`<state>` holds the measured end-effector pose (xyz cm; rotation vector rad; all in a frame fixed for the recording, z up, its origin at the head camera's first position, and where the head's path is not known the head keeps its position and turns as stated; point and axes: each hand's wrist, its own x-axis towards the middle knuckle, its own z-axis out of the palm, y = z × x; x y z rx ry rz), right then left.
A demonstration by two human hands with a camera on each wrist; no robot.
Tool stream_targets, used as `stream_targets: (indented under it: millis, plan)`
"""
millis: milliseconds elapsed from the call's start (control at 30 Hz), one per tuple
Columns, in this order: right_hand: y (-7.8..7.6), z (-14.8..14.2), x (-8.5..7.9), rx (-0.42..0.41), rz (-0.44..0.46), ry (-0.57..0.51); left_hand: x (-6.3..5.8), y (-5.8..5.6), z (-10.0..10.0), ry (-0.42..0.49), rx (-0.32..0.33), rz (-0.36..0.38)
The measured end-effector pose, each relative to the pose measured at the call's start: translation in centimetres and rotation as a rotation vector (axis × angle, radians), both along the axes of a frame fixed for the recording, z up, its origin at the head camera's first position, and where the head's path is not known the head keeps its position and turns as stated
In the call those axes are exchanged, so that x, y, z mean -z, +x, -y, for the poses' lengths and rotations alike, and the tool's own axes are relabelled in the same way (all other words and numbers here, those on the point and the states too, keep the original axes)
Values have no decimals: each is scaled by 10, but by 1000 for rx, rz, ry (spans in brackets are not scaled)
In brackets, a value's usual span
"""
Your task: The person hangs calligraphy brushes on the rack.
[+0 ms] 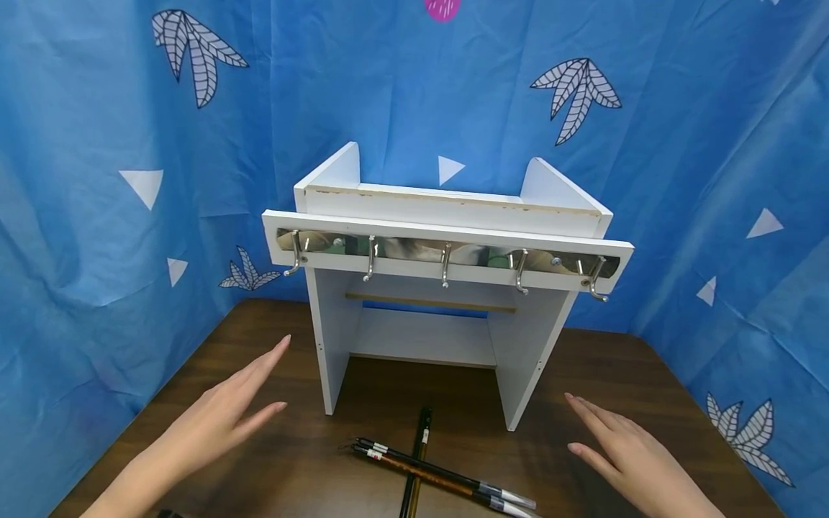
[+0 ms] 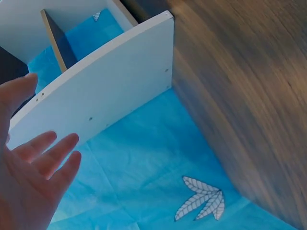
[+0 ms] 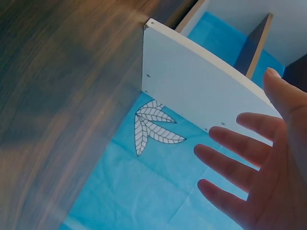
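Observation:
A white shelf unit [image 1: 447, 214] stands on the table, with a white hook rail [image 1: 408, 270] running across its front near the top. Several metal hooks [image 1: 445, 263] stick out from the rail's shiny strip. To the unit's left, my left hand [image 1: 210, 414] is held with straight fingers, touching nothing. My right hand [image 1: 631, 453] is likewise outstretched on the other side, apart from the unit. Both wrist views show a side panel [image 2: 115, 81] near the spread fingers of each hand. Several calligraphy brushes [image 1: 424, 471] lie crossed on the table in front, between the hands.
The dark brown wooden table [image 1: 259, 324] carries everything. Blue curtains [image 1: 401, 93] printed with leaves and triangles hang behind it and along both sides. A small dark object [image 1: 170, 514] shows at the bottom edge by my left wrist.

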<state>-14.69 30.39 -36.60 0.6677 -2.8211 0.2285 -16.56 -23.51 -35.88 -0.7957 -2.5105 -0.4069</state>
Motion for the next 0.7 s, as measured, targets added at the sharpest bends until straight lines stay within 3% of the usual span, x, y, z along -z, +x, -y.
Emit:
stream_targets:
  millis: [267,700]
  plan:
    - [5,11,2,21,61,-25,5,-13,-9,111,65,-36]
    - [9,28,13,-46,73,-22,20,-30,-25,226,106,9]
